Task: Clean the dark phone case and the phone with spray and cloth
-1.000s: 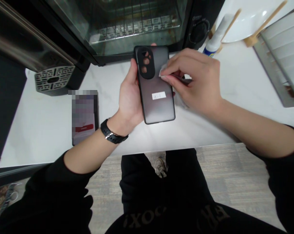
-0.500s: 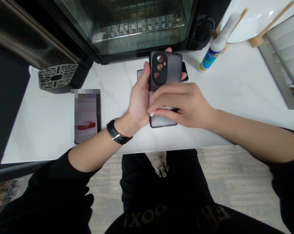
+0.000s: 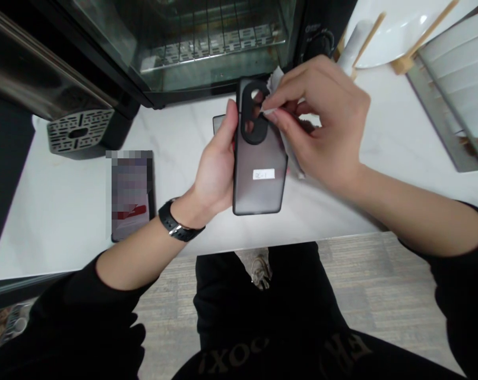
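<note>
A dark, see-through phone case with camera cutouts at its top and a small white label is held above the counter. My left hand grips its left side, thumb along the edge and the other fingers hidden behind. My right hand pinches a white tissue, its fingertips at the right rim of the camera cutouts. Behind the case, the corner of a flat dark-edged object shows on the counter; most of it is covered.
To the left on the white counter lies a phone with a blurred screen. A black toaster oven stands at the back, with a drip tray left of it. White dishes and a partly hidden bottle are back right.
My right hand has moved up with the tissue, from the lower middle of the case to the camera cutouts, uncovering the white label. My left hand still holds the case.
</note>
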### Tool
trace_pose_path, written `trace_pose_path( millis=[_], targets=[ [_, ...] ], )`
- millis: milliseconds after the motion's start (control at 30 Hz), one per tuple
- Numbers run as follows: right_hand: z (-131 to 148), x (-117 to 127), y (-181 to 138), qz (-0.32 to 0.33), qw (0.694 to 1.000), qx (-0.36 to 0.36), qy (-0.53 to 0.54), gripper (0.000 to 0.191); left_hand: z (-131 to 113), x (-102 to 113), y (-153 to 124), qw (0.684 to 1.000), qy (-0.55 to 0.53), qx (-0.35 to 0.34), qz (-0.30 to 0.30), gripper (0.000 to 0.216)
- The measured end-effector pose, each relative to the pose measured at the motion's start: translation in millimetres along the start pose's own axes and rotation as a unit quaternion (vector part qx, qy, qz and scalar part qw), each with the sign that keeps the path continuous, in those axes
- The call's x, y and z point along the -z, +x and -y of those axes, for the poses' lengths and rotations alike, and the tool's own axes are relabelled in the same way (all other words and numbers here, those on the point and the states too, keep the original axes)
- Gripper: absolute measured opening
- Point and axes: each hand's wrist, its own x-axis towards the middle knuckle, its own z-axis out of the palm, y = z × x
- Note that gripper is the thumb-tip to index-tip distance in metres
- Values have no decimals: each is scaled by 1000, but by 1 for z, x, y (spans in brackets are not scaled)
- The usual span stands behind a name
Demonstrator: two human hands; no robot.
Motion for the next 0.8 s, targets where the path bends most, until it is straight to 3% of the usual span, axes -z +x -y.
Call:
trace_pose_path(
  millis=[100, 167, 267, 367, 500, 667, 800],
  targets=[
    [5, 0, 0, 28, 1000, -12, 6, 20, 6, 0, 0, 998, 18, 57, -34, 49],
    [7, -2, -3, 76, 997, -6, 19, 18, 7, 1, 1, 999, -4, 52, 1, 48],
    [10, -10, -9, 166, 983, 57, 54, 20, 7, 1, 2, 998, -35, 18, 51, 50],
    [12, -18, -15, 218, 964, 139, 59, 24, 1, 0, 2, 999, -42, 18, 31, 56],
    [9, -21, -17, 206, 965, 159, 12, 29, -10, 5, 5, 999, -33, -14, -40, 60],
    [-1, -10, -7, 146, 987, 60, 0, 24, -14, 12, 10, 998, -6, -62, -16, 66],
    [-6, -2, 0, 101, 995, 5, -1, 21, -12, 12, 12, 996, -14, -63, -58, 54]
  ],
)
